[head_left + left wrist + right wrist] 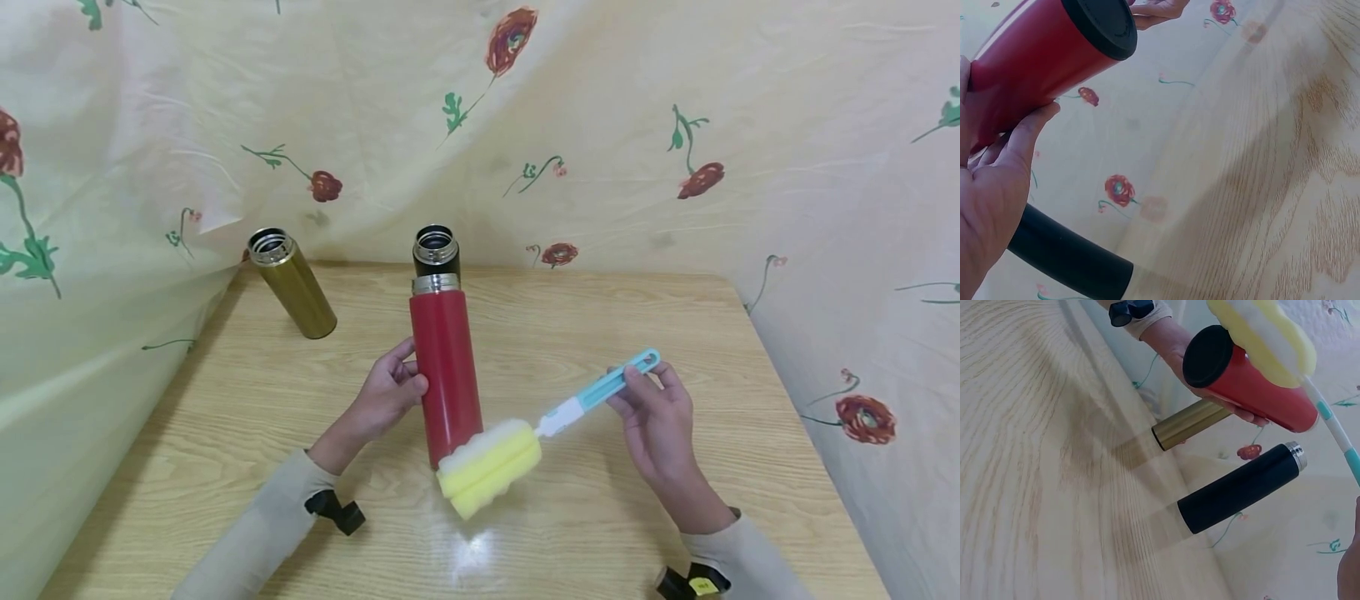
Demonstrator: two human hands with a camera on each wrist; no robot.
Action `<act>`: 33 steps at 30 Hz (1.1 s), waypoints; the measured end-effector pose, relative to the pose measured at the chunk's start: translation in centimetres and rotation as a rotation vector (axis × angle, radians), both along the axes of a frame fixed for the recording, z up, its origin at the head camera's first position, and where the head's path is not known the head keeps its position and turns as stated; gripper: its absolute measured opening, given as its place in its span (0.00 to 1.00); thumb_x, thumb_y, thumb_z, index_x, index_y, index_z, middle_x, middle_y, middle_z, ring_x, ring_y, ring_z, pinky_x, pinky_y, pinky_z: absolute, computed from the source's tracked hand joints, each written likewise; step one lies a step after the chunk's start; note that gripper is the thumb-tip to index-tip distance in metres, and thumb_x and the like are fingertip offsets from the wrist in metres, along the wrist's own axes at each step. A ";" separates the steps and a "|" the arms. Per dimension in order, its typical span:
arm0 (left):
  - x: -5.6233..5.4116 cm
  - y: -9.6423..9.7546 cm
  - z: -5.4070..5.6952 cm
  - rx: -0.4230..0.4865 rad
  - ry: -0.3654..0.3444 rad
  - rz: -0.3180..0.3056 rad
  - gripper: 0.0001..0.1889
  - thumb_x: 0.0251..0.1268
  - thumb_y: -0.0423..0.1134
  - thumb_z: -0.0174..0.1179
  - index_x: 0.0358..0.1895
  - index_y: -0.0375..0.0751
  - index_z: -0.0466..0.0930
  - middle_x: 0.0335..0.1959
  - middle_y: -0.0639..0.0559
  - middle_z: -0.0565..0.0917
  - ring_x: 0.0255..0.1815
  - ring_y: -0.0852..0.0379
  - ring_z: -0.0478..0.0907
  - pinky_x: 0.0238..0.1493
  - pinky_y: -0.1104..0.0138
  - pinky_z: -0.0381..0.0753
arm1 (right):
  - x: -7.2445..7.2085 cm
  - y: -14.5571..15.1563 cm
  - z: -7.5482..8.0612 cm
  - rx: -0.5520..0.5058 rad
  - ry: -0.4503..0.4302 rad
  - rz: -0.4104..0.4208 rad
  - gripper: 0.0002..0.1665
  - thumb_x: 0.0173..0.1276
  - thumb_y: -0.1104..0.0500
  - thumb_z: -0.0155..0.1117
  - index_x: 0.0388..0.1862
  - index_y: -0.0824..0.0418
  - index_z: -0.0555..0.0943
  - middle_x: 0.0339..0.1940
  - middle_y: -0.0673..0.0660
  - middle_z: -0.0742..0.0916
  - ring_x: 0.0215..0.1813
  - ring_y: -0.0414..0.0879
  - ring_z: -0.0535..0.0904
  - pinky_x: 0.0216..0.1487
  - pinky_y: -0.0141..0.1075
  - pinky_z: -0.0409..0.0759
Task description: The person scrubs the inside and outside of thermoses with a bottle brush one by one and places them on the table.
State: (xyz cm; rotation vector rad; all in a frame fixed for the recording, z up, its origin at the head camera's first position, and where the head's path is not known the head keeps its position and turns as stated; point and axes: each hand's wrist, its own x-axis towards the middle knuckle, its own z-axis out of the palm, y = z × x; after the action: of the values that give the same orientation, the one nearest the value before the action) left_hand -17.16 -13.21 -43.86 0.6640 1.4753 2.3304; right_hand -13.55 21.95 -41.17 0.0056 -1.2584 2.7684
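My left hand (384, 398) grips a red vacuum flask (447, 367) around its side. The lidless flask has a steel neck at the top, and its black base shows in the left wrist view, raised off the table. In my right hand (662, 429) is a sponge bottle brush (491, 468), pinched near the looped end of its blue-and-white handle. Its yellow and white sponge head points left and down, overlapping the flask's lower end in the head view; whether they touch I cannot tell. A black flask (1241, 487) stands behind the red one, partly hidden in the head view.
Toward the back left of the wooden table (570, 333) stands a gold flask (300, 287), its mouth uncovered. A cream cloth with red flowers (600, 108) hangs behind the table and along both sides. Dark straps with small devices sit on both wrists.
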 end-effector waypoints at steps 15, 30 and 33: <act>0.3 0.0 -0.1 0.015 0.035 -0.064 0.41 0.68 0.53 0.66 0.76 0.36 0.61 0.55 0.50 0.87 0.54 0.57 0.86 0.51 0.63 0.87 | -1.8 -0.5 1.4 -0.091 -0.027 -0.090 0.04 0.75 0.71 0.58 0.44 0.66 0.73 0.37 0.59 0.85 0.39 0.48 0.89 0.47 0.36 0.86; 0.3 -0.1 -0.3 -0.008 0.046 -0.020 0.43 0.62 0.54 0.70 0.75 0.36 0.62 0.53 0.51 0.87 0.51 0.59 0.86 0.50 0.66 0.87 | -3.6 -1.4 3.0 -0.097 -0.017 -0.219 0.10 0.72 0.70 0.64 0.46 0.67 0.73 0.36 0.61 0.86 0.32 0.47 0.87 0.39 0.32 0.87; 0.4 -0.1 -0.3 -0.024 0.037 0.000 0.45 0.59 0.56 0.72 0.74 0.35 0.63 0.51 0.51 0.88 0.49 0.60 0.86 0.48 0.67 0.87 | -4.0 -1.7 3.3 -0.104 -0.024 -0.236 0.10 0.71 0.69 0.65 0.46 0.67 0.72 0.35 0.61 0.87 0.32 0.47 0.87 0.39 0.32 0.87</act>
State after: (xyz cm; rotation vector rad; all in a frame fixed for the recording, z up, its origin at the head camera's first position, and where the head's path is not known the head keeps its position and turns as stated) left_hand -16.80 -13.32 -44.19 0.7041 1.5165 2.3089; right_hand -17.54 20.29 -37.91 -0.1726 -1.0434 2.6312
